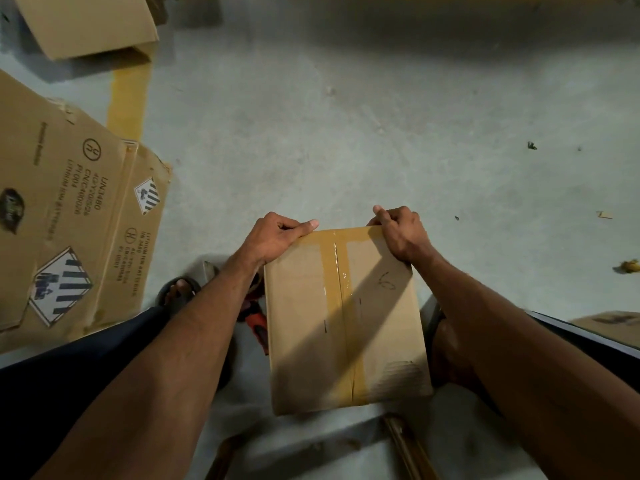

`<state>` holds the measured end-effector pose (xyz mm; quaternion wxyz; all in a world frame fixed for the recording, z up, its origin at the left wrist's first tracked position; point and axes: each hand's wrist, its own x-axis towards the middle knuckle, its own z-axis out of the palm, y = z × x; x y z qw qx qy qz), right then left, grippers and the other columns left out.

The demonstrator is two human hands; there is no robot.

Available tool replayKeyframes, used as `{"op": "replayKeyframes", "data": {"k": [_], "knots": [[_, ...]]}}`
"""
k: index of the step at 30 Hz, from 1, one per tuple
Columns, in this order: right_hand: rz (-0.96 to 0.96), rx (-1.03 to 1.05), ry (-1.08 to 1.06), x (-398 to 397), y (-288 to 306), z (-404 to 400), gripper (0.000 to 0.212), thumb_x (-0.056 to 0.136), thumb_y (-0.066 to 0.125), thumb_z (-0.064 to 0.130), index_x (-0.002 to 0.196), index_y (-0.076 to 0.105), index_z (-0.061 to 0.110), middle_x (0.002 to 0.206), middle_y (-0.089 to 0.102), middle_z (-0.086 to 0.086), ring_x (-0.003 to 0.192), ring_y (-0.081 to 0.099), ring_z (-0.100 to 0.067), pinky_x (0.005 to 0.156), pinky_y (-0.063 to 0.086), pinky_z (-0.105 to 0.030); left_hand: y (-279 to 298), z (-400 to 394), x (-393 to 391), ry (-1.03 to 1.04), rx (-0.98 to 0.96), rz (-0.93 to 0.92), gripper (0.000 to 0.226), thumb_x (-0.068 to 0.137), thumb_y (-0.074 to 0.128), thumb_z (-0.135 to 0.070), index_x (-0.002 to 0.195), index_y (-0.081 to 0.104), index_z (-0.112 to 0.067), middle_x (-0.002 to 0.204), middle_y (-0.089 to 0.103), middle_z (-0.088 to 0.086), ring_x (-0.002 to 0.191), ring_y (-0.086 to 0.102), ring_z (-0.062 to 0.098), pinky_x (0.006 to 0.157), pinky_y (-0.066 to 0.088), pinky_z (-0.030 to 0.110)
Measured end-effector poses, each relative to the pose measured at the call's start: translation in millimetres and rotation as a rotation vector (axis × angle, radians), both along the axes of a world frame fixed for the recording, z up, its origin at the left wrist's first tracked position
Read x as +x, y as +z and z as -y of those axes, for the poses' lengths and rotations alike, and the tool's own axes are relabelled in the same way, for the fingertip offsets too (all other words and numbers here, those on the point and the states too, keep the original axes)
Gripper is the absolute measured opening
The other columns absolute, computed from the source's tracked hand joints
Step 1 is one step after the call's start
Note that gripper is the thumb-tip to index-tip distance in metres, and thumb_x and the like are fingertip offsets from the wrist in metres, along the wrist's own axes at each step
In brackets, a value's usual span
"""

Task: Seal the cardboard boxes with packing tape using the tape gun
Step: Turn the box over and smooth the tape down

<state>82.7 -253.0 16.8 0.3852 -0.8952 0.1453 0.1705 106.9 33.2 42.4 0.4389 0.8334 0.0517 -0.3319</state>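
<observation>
One cardboard box (346, 317) sits in front of the person on the floor (346, 116), between the knees; brown tape (337, 306) runs down its centre seam and a second strip crosses its far edge. The left hand (273, 237) grips the far left corner, fingers curled over the edge; the right hand (398, 233) grips the far right corner the same way. To do this well, I judge, press the cross strip down over both corners, thumbs rubbing outward so no bubbles stay. One red-handled tool, probably the tape gun (256, 320), lies left of the box, mostly hidden. Count: one box in hand; flattened cartons (69, 220) stacked far left, at least three; two hands.
</observation>
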Motion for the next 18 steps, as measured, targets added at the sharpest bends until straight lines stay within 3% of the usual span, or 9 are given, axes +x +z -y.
{"op": "replayKeyframes", "data": {"k": [3,5,8,10,11,13,15,17,18], "knots": [[0.025,-0.037,-0.022,0,1,-2,0.066,0.097,0.033,0.07,0.086,0.081,0.025,0.092,0.077,-0.001,0.089,0.069,-0.024,0.086,0.057,-0.045,-4,1,-1,0.068,0.014,0.072,0.046,0.084,0.067,-0.068,0.094,0.083,-0.027,0.103,0.077,-0.011,0.099,0.068,0.003,0.084,0.05,0.021],[0.053,-0.12,-0.062,-1,2,-7,0.058,0.1,0.036,0.062,0.087,0.079,0.025,0.093,0.076,0.0,0.088,0.067,-0.023,0.084,0.054,-0.042,-9,1,-2,0.111,0.06,0.149,0.043,0.092,0.061,-0.062,0.086,0.082,-0.025,0.092,0.078,-0.01,0.092,0.07,0.004,0.085,0.054,0.026],[0.161,-0.315,-0.12,-5,7,-11,0.049,0.104,0.038,0.053,0.089,0.072,0.02,0.09,0.073,0.0,0.083,0.065,-0.026,0.076,0.049,-0.038,-16,2,-10,0.081,0.308,0.363,0.053,0.099,0.043,-0.061,0.083,0.077,-0.023,0.081,0.075,-0.007,0.08,0.07,0.017,0.081,0.056,0.038],[0.247,-0.445,-0.094,-7,15,-17,0.046,0.107,0.035,0.049,0.096,0.065,0.016,0.094,0.068,-0.005,0.084,0.063,-0.031,0.071,0.044,-0.038,-13,5,-15,0.026,0.463,0.552,0.051,0.103,0.035,-0.052,0.089,0.071,-0.02,0.082,0.073,-0.001,0.08,0.067,0.025,0.074,0.052,0.037],[0.261,-0.504,-0.043,-8,21,-21,0.047,0.108,0.031,0.049,0.105,0.063,0.015,0.102,0.066,-0.008,0.088,0.063,-0.033,0.072,0.044,-0.039,-7,7,-17,-0.023,0.501,0.597,0.048,0.105,0.032,-0.048,0.097,0.069,-0.019,0.088,0.073,0.003,0.087,0.067,0.027,0.075,0.049,0.036],[0.221,-0.594,0.102,-16,35,-28,0.051,0.109,0.024,0.052,0.132,0.053,0.017,0.125,0.059,-0.012,0.103,0.062,-0.036,0.084,0.047,-0.047,5,10,-24,-0.159,0.549,0.594,0.048,0.108,0.025,-0.044,0.131,0.059,-0.02,0.124,0.066,0.012,0.122,0.056,0.03,0.095,0.045,0.041],[0.103,-0.605,0.203,-33,49,-31,0.052,0.109,0.026,0.052,0.156,0.028,0.03,0.152,0.041,-0.014,0.123,0.055,-0.036,0.099,0.046,-0.057,14,9,-41,-0.2,0.611,0.506,0.055,0.108,0.024,-0.048,0.158,0.028,-0.026,0.159,0.03,0.024,0.149,0.024,0.04,0.118,0.027,0.051],[-0.031,-0.532,0.223,-65,56,-33,0.058,0.11,0.029,0.049,0.162,0.004,0.044,0.167,0.018,-0.015,0.139,0.045,-0.038,0.106,0.043,-0.061,25,6,-72,-0.162,0.597,0.391,0.059,0.107,0.026,-0.052,0.161,0.009,-0.035,0.165,0.001,0.028,0.151,0.007,0.049,0.12,0.018,0.058],[-0.067,-0.5,0.214,-85,57,-34,0.061,0.11,0.03,0.045,0.16,-0.006,0.049,0.169,0.01,-0.016,0.142,0.043,-0.039,0.105,0.047,-0.06,31,4,-91,-0.144,0.582,0.353,0.06,0.107,0.028,-0.052,0.161,0.007,-0.038,0.165,-0.004,0.028,0.15,0.007,0.051,0.119,0.02,0.061]]}}
